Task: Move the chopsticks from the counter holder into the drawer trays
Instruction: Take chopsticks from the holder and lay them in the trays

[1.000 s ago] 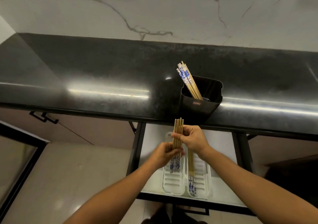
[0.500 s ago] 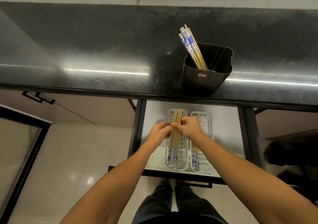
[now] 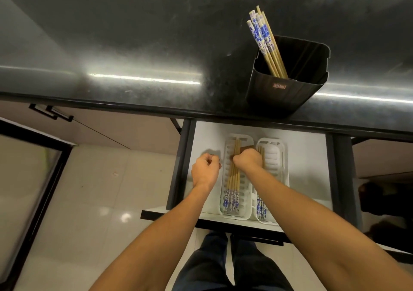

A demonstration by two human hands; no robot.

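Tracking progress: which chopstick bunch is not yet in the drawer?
The bunch standing tilted in the black holder on the counter; the other two bunches lie flat in the white trays.

Right hand (image 3: pixel 247 160) grips chopsticks (image 3: pixel 233 179) in a white tray (image 3: pixel 232 216); left hand (image 3: pixel 206 170) curled beside it

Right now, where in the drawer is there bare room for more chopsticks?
Free: drawer floor right of the right tray; that tray's right half, beside its chopsticks. Crowded: left tray, under a bundle and the right hand.
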